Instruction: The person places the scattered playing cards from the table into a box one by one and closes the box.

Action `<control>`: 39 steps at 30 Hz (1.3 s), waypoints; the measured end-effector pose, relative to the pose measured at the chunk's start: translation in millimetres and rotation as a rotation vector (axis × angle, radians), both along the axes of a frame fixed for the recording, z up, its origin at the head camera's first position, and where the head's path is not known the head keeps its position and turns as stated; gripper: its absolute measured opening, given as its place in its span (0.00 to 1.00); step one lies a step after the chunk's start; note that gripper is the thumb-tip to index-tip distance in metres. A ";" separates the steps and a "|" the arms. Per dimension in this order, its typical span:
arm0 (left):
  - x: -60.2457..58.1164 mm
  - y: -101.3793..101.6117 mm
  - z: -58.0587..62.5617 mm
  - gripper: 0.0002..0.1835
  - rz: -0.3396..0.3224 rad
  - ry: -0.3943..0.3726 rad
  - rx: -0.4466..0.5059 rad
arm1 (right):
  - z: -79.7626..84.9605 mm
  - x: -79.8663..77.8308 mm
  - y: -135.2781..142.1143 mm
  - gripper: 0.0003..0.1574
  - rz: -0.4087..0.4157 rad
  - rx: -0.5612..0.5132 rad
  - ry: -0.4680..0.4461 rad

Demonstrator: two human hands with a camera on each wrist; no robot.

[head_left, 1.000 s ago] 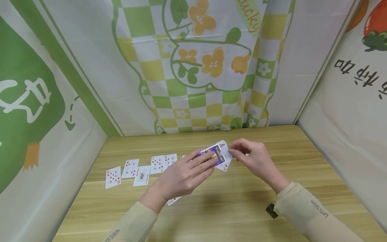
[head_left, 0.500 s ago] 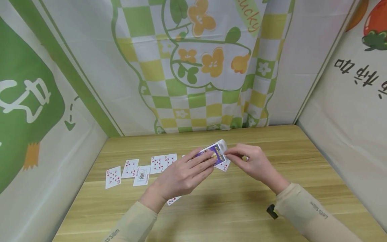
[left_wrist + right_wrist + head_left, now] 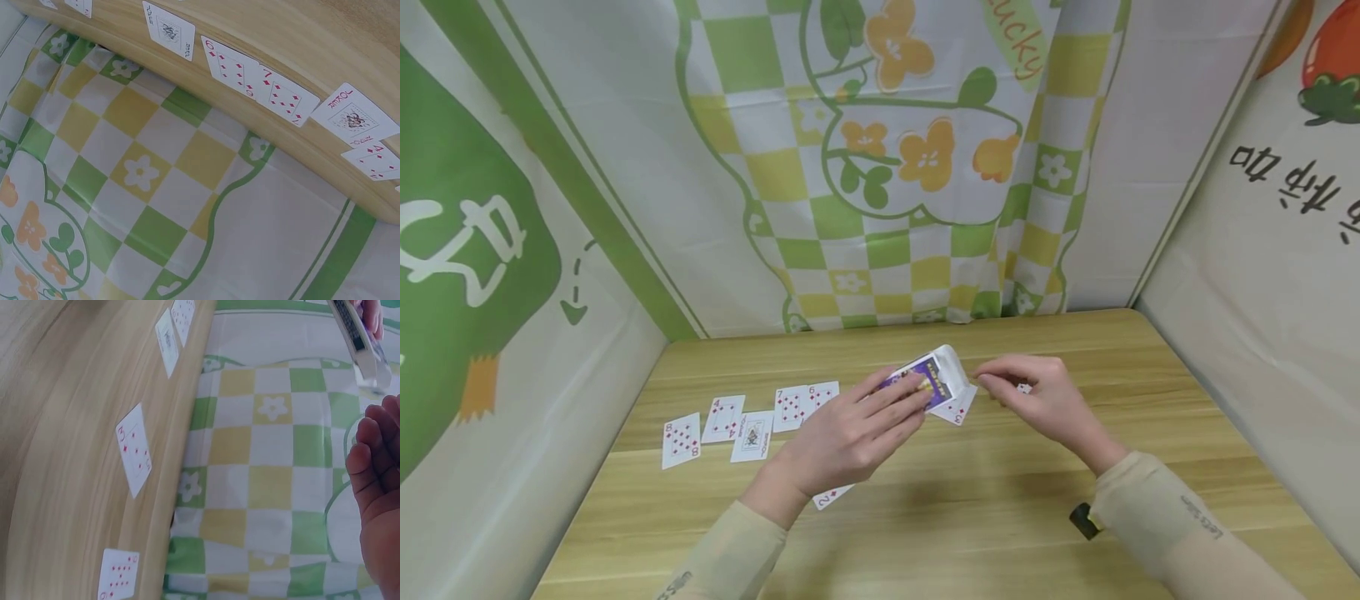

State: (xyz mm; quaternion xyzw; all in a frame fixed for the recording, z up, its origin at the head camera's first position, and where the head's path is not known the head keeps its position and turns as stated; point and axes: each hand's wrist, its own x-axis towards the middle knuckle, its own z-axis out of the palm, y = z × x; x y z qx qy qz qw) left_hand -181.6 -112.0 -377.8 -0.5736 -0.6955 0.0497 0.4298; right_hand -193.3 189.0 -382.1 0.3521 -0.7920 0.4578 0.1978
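In the head view, my left hand (image 3: 853,433) holds a purple playing-card box (image 3: 937,383), its fingers laid across the printed face. The box tilts, its white flap end (image 3: 953,367) toward the right. My right hand (image 3: 1048,404) is just right of that end, thumb and fingers loosely bent with nothing between them. In the right wrist view, the box (image 3: 369,359) shows edge-on above the bent fingers of my right hand (image 3: 384,506). A three of diamonds (image 3: 957,408) lies face up on the table beyond the box. The left wrist view shows no hand.
More face-up cards lie on the wooden table (image 3: 1000,533): the eight (image 3: 681,440), four (image 3: 723,417), seven (image 3: 788,408), six (image 3: 823,396) and two (image 3: 833,497) of diamonds, and a joker (image 3: 751,436). Another joker (image 3: 167,31) shows in the left wrist view. A patterned curtain (image 3: 865,250) hangs behind.
An ace sticking out of the box a second ago has gone inside under my right hand's push. My right hand has since drawn back to the right; the left still holds the box.
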 end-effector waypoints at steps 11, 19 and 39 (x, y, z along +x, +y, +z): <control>-1.0 -1.8 -1.2 0.16 -0.009 0.014 0.013 | -19.6 -13.6 30.2 0.10 -0.192 0.060 -0.330; -0.9 -2.6 -2.1 0.16 -0.020 0.021 0.019 | -35.8 -28.3 49.1 0.16 -0.323 0.148 -0.422; 0.3 -2.7 -4.6 0.17 -0.005 0.006 -0.005 | -87.9 -65.1 68.1 0.52 -0.540 0.480 -0.663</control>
